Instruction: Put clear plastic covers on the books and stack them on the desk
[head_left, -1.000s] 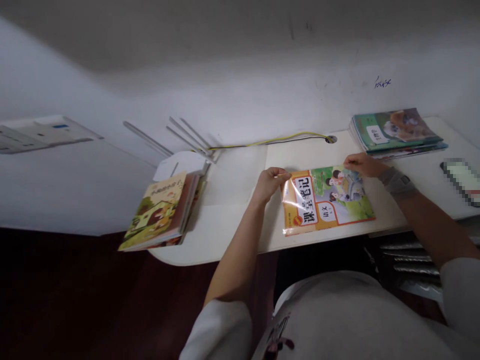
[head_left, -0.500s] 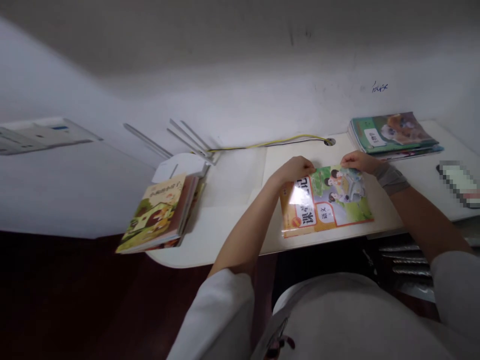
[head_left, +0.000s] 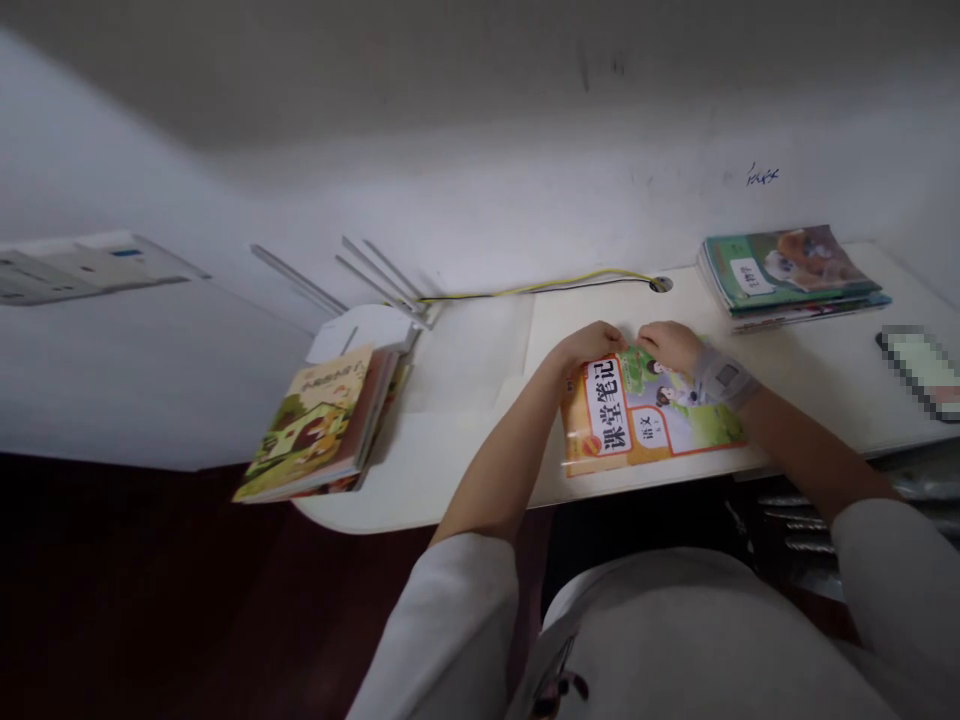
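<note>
A glossy orange, green and white book (head_left: 652, 440) with Chinese characters and drawn children on its cover lies on the white desk (head_left: 465, 455). My left hand (head_left: 592, 343) pinches its far edge near the left corner. Close by on the same edge, my right hand (head_left: 670, 347) has its fingers closed at the middle, just right of the left hand. That wrist wears a grey band and lies over part of the cover. The fingertips of both hands are partly hidden.
To the left, a stack of picture books (head_left: 322, 420) overhangs the desk edge, before a white router (head_left: 360, 330) with upright antennas. A yellow cable (head_left: 555, 283) runs to a desk hole. At right are a textbook stack (head_left: 787, 270) and a phone (head_left: 919, 370).
My right hand has moved left along the book's far edge, toward my left hand. The left hand has shifted slightly, and the book stays in nearly the same place.
</note>
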